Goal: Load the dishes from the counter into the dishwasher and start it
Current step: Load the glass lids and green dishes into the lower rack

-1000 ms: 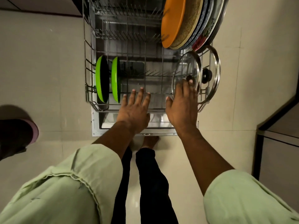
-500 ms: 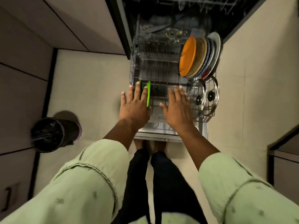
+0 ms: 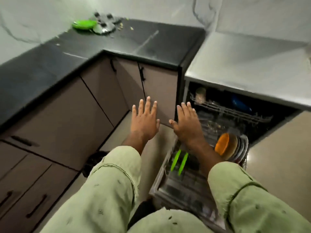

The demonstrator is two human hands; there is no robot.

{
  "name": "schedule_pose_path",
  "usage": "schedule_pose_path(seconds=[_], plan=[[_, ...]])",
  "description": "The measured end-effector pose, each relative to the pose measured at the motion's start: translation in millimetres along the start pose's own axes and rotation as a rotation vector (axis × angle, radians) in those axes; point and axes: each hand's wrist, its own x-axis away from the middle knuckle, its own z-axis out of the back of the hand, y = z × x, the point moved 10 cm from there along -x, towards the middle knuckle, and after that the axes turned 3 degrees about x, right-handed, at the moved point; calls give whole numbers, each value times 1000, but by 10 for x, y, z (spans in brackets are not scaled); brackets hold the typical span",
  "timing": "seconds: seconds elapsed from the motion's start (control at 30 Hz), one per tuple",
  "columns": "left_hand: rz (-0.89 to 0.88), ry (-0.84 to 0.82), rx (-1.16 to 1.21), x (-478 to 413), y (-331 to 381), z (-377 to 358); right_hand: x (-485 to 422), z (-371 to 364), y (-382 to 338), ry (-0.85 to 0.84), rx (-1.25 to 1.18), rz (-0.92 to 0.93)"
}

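The dishwasher (image 3: 239, 91) stands open at the right, its lower rack (image 3: 168, 167) pulled out over the door. In that rack stand two green plates (image 3: 178, 161) and a row of plates led by an orange plate (image 3: 223, 146). My left hand (image 3: 144, 121) and my right hand (image 3: 186, 123) hover above the rack's far left end, fingers spread, holding nothing. On the black counter (image 3: 117, 46) at the far back lie a green dish (image 3: 84, 24) and some grey lids (image 3: 105, 26), blurred.
Brown cabinet doors (image 3: 67, 115) run below the L-shaped counter at left. A dark bin (image 3: 94, 163) sits on the floor by my left sleeve. The upper rack (image 3: 227, 110) holds a jar and a blue item. Pale floor lies right of the dishwasher.
My view has swung up from the rack toward the counter corner. Both hands have lifted off the rack's front edge and now hang in the air, fingers spread.
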Motion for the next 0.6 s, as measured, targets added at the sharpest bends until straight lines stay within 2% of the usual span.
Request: schedule_pose_path(seconds=[0.13,0.37,0.6], plan=[[71,151,1,-125,-420,647,-477,388,-569,44,109,140],[195,258,32,-304,-1394,1229,-1146,867,-1702,147,147,358],[235,337,18,-766,-2541,1699,-1921,1026,-2801,245,127,440]])
